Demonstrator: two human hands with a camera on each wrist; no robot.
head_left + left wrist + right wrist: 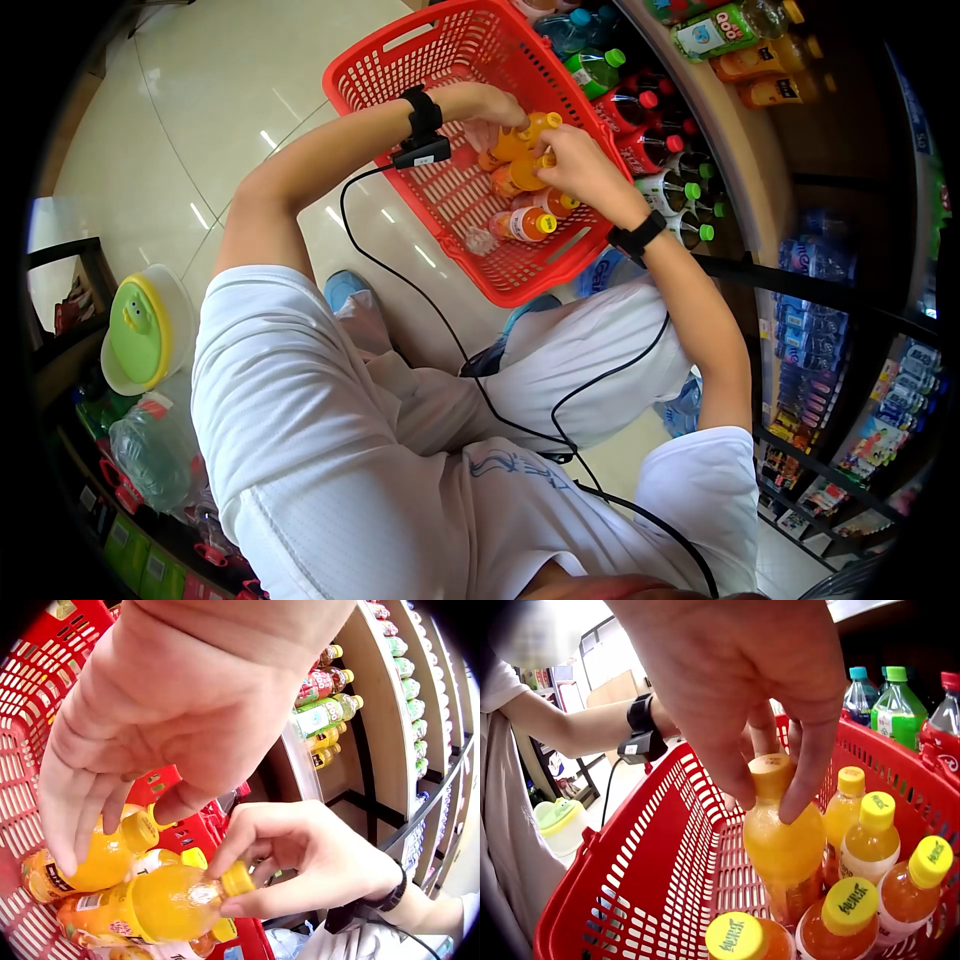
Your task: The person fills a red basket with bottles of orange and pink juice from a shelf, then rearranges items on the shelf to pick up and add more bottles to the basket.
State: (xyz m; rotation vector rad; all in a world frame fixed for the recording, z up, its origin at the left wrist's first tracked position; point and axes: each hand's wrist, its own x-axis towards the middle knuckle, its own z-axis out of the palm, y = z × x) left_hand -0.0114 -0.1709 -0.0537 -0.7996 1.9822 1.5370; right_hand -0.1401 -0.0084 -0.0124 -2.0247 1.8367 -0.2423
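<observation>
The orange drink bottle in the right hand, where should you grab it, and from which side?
Probably the best place to grip that bottle is its cap, from above, as the right hand does. That end points up and looks narrow enough to pinch; the wider body has other bottles close beside it.

1. This place looks like a shop which sells drinks.
2. In the upper middle of the head view there is a red shopping basket (360, 90), and it contains bottles of orange drink (522, 225).
3. At the right of the left wrist view, long shelves (393, 742) carry green-capped bottles (411, 688) in a neat row.
4. At the right of the head view, many water bottles (812, 322) are stocked together.
5. The floor (150, 110), in the upper left, has large shiny tiles.
</observation>
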